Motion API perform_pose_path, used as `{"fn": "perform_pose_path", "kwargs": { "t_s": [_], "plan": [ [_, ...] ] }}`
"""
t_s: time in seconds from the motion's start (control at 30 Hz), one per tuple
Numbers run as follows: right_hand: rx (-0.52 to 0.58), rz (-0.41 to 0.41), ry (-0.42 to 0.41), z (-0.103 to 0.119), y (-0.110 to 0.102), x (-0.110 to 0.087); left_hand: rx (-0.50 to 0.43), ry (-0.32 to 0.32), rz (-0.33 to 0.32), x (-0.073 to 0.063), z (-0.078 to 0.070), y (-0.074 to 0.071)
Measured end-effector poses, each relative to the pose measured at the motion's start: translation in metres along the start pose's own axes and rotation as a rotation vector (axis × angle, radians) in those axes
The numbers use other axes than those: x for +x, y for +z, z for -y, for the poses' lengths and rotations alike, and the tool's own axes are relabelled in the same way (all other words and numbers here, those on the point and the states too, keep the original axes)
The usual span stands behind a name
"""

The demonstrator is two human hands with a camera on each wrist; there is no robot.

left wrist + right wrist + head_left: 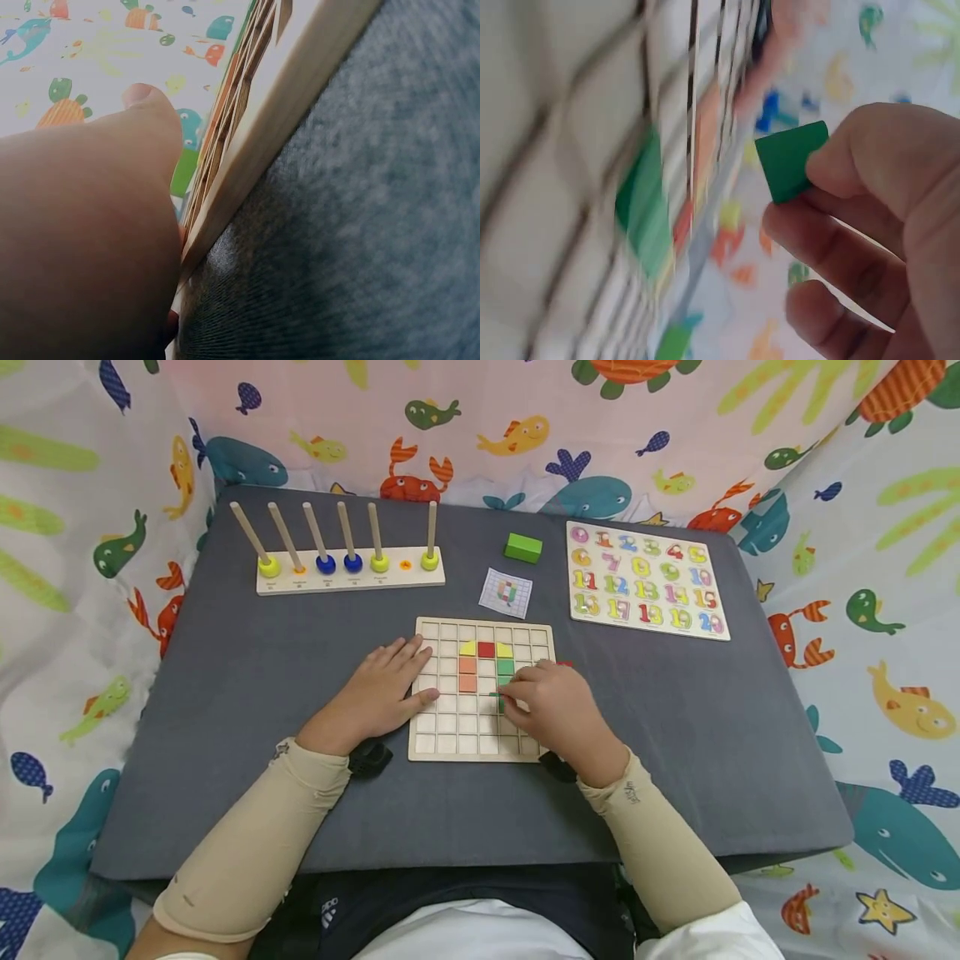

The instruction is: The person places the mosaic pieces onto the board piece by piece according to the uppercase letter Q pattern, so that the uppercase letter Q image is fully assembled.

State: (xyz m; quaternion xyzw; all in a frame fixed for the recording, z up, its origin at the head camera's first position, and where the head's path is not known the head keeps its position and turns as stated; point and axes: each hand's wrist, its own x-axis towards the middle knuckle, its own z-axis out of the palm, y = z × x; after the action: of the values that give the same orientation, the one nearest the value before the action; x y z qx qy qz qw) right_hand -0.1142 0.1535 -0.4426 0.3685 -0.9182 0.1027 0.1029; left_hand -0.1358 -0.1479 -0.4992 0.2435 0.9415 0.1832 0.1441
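Observation:
A wooden grid board (446, 743) lies on the table in the head view. My left hand (378, 687) rests on its left edge, fingers extended and thumb over the frame. Between thumb and fingertips my right hand (561, 706) pinches a square green tile (791, 161), held above the board's right half. Seated in the grid are a red tile (486, 650) between two yellow curved ones, two orange tiles (468, 674) below on the left, and green tiles (506, 667) on the right, partly hidden by the right hand. A red piece (566, 664) shows just beyond that hand.
Behind the board lies a pattern card (506, 593), with a green block (522, 548) farther back. A peg stand (349, 579) with rings is at the back left, a number puzzle board (648, 579) at the back right. Patterned cloth surrounds the grey table (247, 693).

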Motion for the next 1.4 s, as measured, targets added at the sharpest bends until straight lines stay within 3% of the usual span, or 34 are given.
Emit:
{"fn": "perform_pose_path", "kwargs": {
  "t_s": [0.1,0.27,0.5,0.7,0.93,1.13,1.4],
  "plan": [
    [-0.038,0.081,-0.060,0.017,0.014,0.015,0.003,-0.008,0.000,0.000,0.001,0.002],
    [-0.111,0.208,-0.055,0.029,0.026,0.024,0.002,-0.004,-0.001,0.001,-0.001,0.002],
    [-0.129,0.235,0.016,0.038,0.026,0.034,0.022,-0.004,-0.019,0.001,-0.003,-0.002],
    [-0.146,0.269,0.018,0.044,0.023,0.035,0.009,-0.016,-0.019,-0.002,-0.002,-0.003],
    [-0.067,0.256,0.001,0.034,0.022,0.030,0.003,-0.012,-0.013,-0.001,0.001,-0.003],
    [-0.049,0.214,0.084,0.038,0.024,0.028,0.002,-0.012,-0.003,0.004,0.001,-0.001],
    [-0.058,0.253,0.303,0.051,0.029,0.045,-0.004,-0.018,-0.012,0.001,0.000,-0.004]
  ]
}}
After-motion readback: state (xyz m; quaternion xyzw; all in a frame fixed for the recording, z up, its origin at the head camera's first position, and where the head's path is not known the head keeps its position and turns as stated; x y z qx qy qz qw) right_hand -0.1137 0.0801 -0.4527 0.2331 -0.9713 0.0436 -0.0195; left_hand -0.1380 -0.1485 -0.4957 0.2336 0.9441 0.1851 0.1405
